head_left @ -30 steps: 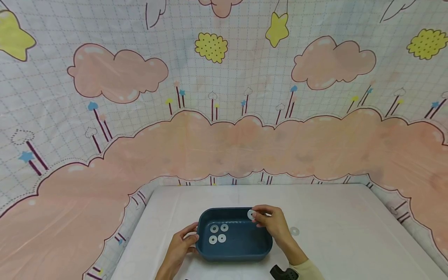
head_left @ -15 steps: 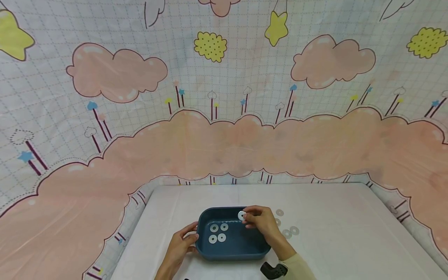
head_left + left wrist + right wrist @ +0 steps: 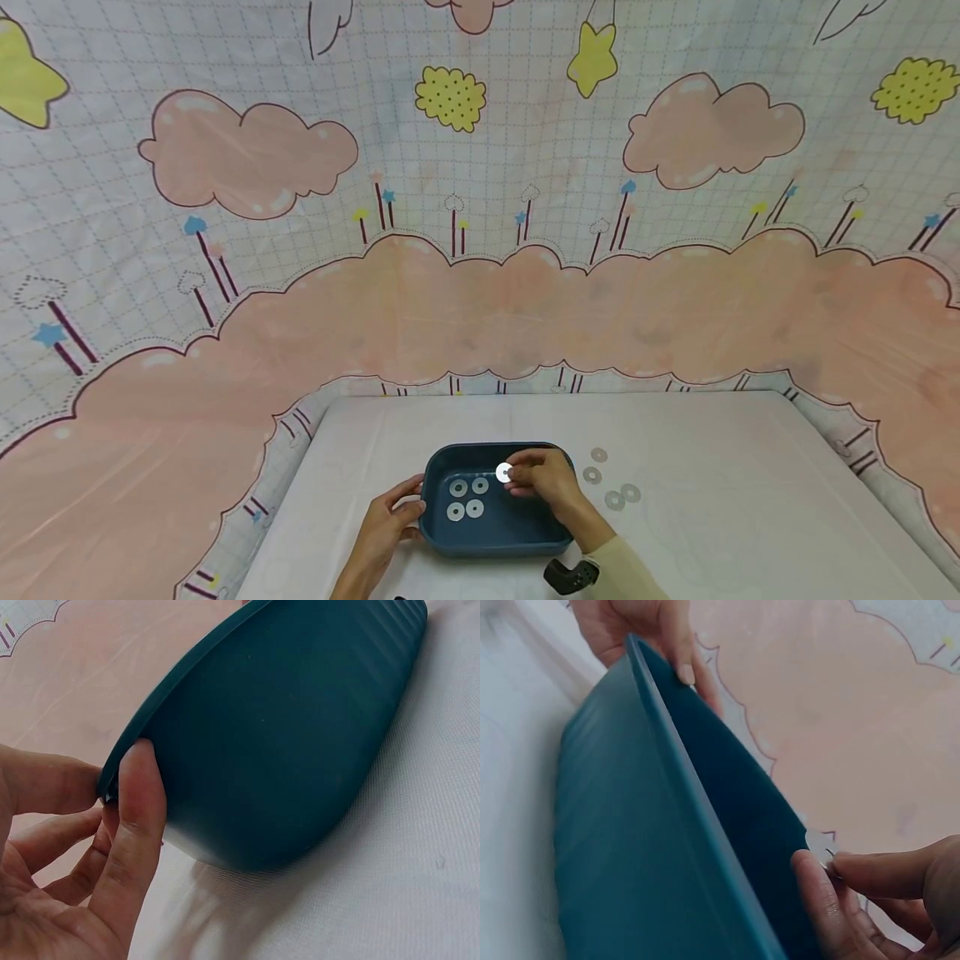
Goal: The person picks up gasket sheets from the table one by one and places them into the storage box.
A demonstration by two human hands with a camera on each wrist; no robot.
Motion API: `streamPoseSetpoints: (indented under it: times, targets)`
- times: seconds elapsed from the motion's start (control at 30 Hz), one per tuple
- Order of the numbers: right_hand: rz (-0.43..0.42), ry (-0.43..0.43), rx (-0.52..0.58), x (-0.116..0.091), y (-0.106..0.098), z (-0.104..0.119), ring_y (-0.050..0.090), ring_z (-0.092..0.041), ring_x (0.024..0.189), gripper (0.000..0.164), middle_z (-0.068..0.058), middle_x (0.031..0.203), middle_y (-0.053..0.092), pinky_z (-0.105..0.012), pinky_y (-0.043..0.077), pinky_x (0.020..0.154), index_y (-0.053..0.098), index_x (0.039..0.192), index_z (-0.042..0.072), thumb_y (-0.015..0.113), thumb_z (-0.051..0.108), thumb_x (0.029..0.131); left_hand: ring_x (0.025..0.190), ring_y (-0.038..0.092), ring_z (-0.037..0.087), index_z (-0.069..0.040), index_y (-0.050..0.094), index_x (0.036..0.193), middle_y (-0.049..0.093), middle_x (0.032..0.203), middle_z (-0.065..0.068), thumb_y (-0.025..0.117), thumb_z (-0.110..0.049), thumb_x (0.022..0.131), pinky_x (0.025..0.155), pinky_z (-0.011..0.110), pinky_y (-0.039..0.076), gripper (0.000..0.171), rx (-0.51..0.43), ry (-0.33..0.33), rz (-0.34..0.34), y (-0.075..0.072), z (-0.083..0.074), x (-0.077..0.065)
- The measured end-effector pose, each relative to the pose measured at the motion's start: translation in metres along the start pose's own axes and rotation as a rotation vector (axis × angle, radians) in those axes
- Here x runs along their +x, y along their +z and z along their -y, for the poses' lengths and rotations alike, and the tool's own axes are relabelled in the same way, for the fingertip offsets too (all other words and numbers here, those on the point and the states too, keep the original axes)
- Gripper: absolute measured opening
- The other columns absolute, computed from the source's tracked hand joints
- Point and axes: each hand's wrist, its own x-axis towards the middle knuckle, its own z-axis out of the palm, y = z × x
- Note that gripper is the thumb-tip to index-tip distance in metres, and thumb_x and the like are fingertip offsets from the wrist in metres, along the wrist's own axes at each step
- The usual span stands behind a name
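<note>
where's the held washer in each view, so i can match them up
Head: the held washer is low in the picture, just right of centre, over the blue tray.
Left wrist: not in it.
Right wrist: right of centre, below the middle, partly covered.
Shared landmark: the blue tray, in all three views.

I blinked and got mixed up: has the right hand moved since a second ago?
Yes. Against the blue tray, the right hand, pinching a white ring, has moved left, closer to the four rings lying inside.
</note>
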Motion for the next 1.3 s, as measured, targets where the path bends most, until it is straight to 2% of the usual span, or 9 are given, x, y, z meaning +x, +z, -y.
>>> streamPoseSetpoints:
  times: [0.33, 0.63, 1.03, 1.3]
  targets:
    - [0.064, 0.058, -0.032, 0.008, 0.006, -0.009, 0.074, -0.021, 0.070, 0.020, -0.012, 0.084, 0.072, -0.029, 0.060, 0.065, 0.068, 0.105, -0.010, 0.065, -0.003, 0.087, 0.087, 0.062, 0.020, 0.002, 0.050, 0.140, 0.052, 0.122, 0.018, 0.059, 0.000, 0.091, 0.059, 0.031, 0.055, 0.050, 0.003, 0.000, -0.009, 0.001, -0.002, 0.000]
    - [0.081, 0.148, -0.063, 0.010, 0.009, -0.016, 0.072, -0.017, 0.066, 0.019, -0.011, 0.081, 0.070, -0.028, 0.060, 0.061, 0.070, 0.101, -0.009, 0.065, -0.006, 0.083, 0.087, 0.062, 0.019, 0.002, 0.050, 0.140, 0.052, 0.123, 0.018, 0.060, -0.001, 0.091, 0.059, 0.031, 0.055, 0.050, -0.001, -0.007, -0.004, 0.001, 0.000, 0.001]
    - [0.077, 0.185, -0.173, 0.011, 0.013, -0.015, 0.073, -0.021, 0.066, 0.014, -0.013, 0.083, 0.070, -0.029, 0.059, 0.060, 0.072, 0.097, -0.007, 0.065, -0.006, 0.085, 0.087, 0.062, 0.019, 0.001, 0.051, 0.140, 0.052, 0.125, 0.018, 0.060, -0.001, 0.091, 0.059, 0.031, 0.055, 0.050, -0.002, -0.013, -0.013, 0.001, -0.001, 0.002]
    - [0.070, 0.185, -0.274, 0.011, 0.015, -0.015, 0.071, -0.015, 0.062, 0.014, -0.011, 0.080, 0.070, -0.026, 0.058, 0.058, 0.073, 0.096, -0.005, 0.065, -0.006, 0.084, 0.086, 0.062, 0.019, 0.001, 0.050, 0.140, 0.052, 0.123, 0.017, 0.060, -0.001, 0.091, 0.059, 0.031, 0.055, 0.050, -0.005, -0.024, -0.009, 0.000, -0.002, 0.002]
